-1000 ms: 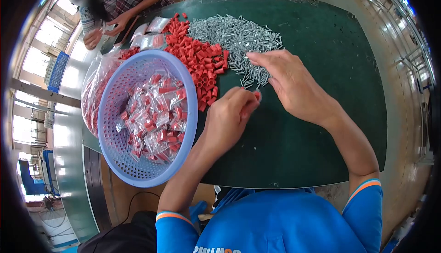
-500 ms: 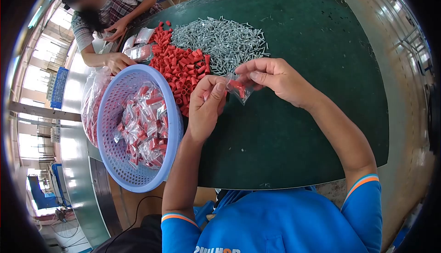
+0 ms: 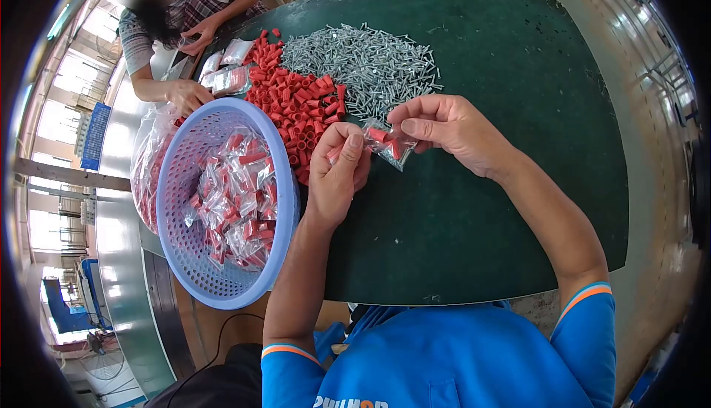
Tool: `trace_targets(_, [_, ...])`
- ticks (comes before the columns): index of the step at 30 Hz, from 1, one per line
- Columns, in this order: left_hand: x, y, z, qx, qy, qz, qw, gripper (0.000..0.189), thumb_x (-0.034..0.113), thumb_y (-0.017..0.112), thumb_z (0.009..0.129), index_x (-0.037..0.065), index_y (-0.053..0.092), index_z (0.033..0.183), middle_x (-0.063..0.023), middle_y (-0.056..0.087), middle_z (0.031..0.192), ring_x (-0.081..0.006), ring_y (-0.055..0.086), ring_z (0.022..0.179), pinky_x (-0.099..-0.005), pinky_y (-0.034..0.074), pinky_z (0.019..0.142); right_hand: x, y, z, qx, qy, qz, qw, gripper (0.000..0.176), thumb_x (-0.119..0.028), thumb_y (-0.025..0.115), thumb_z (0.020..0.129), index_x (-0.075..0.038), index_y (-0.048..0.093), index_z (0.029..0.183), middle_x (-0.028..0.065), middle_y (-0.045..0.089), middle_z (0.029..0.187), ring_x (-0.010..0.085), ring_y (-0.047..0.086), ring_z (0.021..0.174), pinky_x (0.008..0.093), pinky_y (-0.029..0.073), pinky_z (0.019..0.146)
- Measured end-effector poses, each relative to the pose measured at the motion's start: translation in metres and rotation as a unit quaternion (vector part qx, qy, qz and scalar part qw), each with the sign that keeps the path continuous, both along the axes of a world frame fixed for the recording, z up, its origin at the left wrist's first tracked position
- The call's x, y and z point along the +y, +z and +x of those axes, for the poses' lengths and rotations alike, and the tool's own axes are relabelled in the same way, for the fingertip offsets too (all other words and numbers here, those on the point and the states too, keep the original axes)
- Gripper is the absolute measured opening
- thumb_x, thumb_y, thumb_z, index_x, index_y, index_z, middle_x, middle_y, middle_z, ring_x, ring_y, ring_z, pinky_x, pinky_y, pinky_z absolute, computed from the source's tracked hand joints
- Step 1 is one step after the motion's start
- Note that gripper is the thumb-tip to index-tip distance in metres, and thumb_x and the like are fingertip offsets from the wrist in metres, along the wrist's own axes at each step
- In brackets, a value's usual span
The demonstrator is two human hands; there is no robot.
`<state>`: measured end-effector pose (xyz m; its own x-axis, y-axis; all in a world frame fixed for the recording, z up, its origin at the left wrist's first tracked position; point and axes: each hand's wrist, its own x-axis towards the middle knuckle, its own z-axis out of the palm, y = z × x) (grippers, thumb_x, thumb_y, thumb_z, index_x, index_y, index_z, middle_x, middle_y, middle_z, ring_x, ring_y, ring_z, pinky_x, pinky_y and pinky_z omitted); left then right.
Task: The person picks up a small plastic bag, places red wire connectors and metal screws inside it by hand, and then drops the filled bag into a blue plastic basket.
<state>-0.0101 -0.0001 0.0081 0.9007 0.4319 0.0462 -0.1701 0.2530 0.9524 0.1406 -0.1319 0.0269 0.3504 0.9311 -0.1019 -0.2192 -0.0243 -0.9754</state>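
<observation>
Between my hands is a small clear plastic bag (image 3: 401,157) with red tube-like caps inside and something grey at its lower corner. My left hand (image 3: 339,171) pinches the bag's left side between thumb and fingers; a bit of red also shows within that hand. On the other side, my right hand (image 3: 452,132) is closed at the bag's right edge, thumb against curled fingers. Just beyond my left hand lies a heap of loose red caps (image 3: 300,104). Past the bag spreads a pile of silver screws (image 3: 363,63).
A blue-purple plastic basket (image 3: 172,237) with filled bags (image 3: 241,200) stands left of my left forearm. The green table (image 3: 474,237) runs under everything. At the far left a co-worker's hand (image 3: 189,97) rests near the basket rim, beside packed clear bags (image 3: 226,80).
The bag has tilted and its contents have shifted, with grey now showing at the bottom corner. My hands stay close together in nearly the same place. The co-worker has moved slightly.
</observation>
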Motion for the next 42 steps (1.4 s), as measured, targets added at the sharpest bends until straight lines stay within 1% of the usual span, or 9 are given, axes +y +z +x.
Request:
trace_targets(5, [-0.001,-0.001,0.000,-0.014,0.010,0.017,1.000,0.013,0.021,0.045,0.097,0.009,0.048,0.092,0.0074,0.034,0.058,-0.0008,0.029,0.045,-0.0169,0.021,0.039,-0.001,0.005,-0.003,0.004,0.016,-0.029,0.999,0.038,-0.007,0.070,0.077,0.001,0.055,0.110,0.0062,0.064,0.089,0.0107,0.061,0.081,0.0235,0.049,0.075])
trace_targets(16, [0.002,-0.006,-0.003,-0.050,0.052,0.121,0.990,0.012,0.018,0.046,0.096,0.007,0.050,0.096,0.0062,0.038,0.059,-0.0014,0.030,0.046,-0.0177,0.023,0.041,-0.001,-0.003,-0.005,0.067,0.032,0.003,0.997,0.042,-0.001,0.067,0.075,0.002,0.051,0.114,0.0085,0.065,0.091,0.0120,0.061,0.081,0.0248,0.048,0.078])
trace_targets(19, [-0.003,0.000,-0.005,-0.045,0.061,0.178,0.981,0.007,0.009,0.050,0.093,0.003,0.053,0.094,0.0023,0.049,0.074,-0.0028,0.040,0.062,-0.0168,0.033,0.055,0.000,-0.005,-0.006,0.043,0.030,0.007,0.999,0.040,0.000,0.066,0.076,0.002,0.052,0.114,0.0070,0.064,0.089,0.0115,0.061,0.081,0.0243,0.048,0.078])
trace_targets(26, [-0.004,0.009,-0.001,-0.114,0.127,0.465,0.869,0.008,-0.005,0.060,0.076,0.000,0.056,0.081,-0.0103,0.057,0.078,-0.0243,0.056,0.073,-0.0299,0.045,0.067,-0.002,-0.007,-0.004,-0.025,0.030,0.034,0.999,0.035,0.001,0.060,0.081,0.003,0.052,0.114,0.0072,0.064,0.097,0.0109,0.060,0.089,0.0249,0.048,0.080])
trace_targets(27, [-0.007,0.010,-0.003,-0.115,0.100,0.496,0.855,0.006,-0.005,0.055,0.079,-0.001,0.053,0.083,-0.0118,0.057,0.084,-0.0196,0.054,0.072,-0.0274,0.044,0.065,-0.003,-0.009,-0.005,-0.014,0.029,0.050,0.998,0.033,0.001,0.058,0.082,0.001,0.053,0.115,0.0068,0.062,0.104,0.0100,0.057,0.094,0.0255,0.047,0.082])
trace_targets(29, [-0.005,0.008,-0.001,-0.039,0.098,0.470,0.876,0.009,-0.007,0.052,0.077,0.001,0.054,0.078,-0.0117,0.057,0.082,-0.0224,0.056,0.073,-0.0296,0.045,0.065,-0.004,-0.010,-0.006,0.001,0.042,0.056,0.998,0.029,0.000,0.055,0.084,-0.002,0.056,0.113,0.0028,0.060,0.101,0.0086,0.056,0.091,0.0248,0.046,0.082])
trace_targets(34, [-0.011,0.008,0.001,-0.099,0.094,0.470,0.872,0.010,-0.007,0.057,0.074,0.002,0.056,0.079,-0.0101,0.058,0.076,-0.0239,0.056,0.067,-0.0300,0.046,0.064,0.000,-0.016,-0.011,-0.044,0.013,0.067,0.997,0.015,-0.010,0.061,0.087,-0.001,0.062,0.098,0.0002,0.062,0.084,0.0065,0.056,0.077,0.0222,0.046,0.071])
trace_targets(39, [-0.011,0.013,-0.012,0.010,0.033,0.383,0.923,0.005,-0.001,0.057,0.084,0.002,0.058,0.088,-0.0051,0.058,0.081,-0.0115,0.052,0.068,-0.0228,0.042,0.062,-0.002,-0.017,-0.009,-0.073,0.032,0.058,0.995,0.016,-0.011,0.062,0.086,-0.001,0.062,0.098,0.0008,0.063,0.086,0.0059,0.056,0.077,0.0205,0.046,0.070])
trace_targets(42, [-0.003,-0.001,-0.010,-0.032,0.027,0.338,0.940,0.006,0.001,0.056,0.086,0.002,0.057,0.092,-0.0021,0.057,0.084,-0.0063,0.047,0.067,-0.0199,0.038,0.060,-0.004,-0.014,-0.011,-0.047,0.051,0.055,0.996,0.016,-0.012,0.063,0.086,-0.002,0.062,0.097,0.0005,0.062,0.087,0.0052,0.056,0.077,0.0198,0.045,0.070])
